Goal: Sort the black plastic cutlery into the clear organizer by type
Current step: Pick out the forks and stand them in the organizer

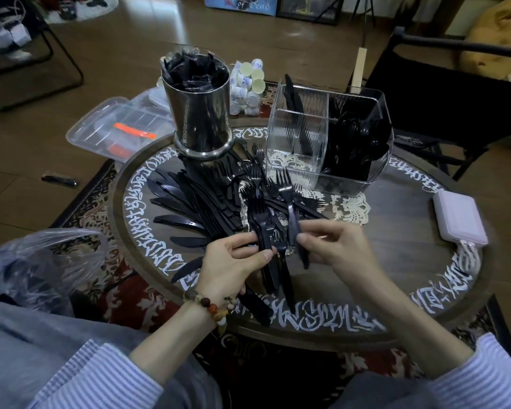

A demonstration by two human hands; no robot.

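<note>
The left hand is gripping a bundle of black forks by the handles, its thumb and fingers curled round them, tines pointing away from the person. Just right of that grip, the right hand is pinching a single fork by its handle, holding it upright beside the bundle, almost touching it. Beyond and left of the left grip, a heap of black knives is lying on the round counter, with more loose forks mixed in beyond the two grips. Farther off, beyond the right grip, the clear organizer is standing on the counter; its right compartment is holding black spoons, its far left one some forks. A metal canister is standing beyond the knives. A pink box is resting well right of the right grip.
</note>
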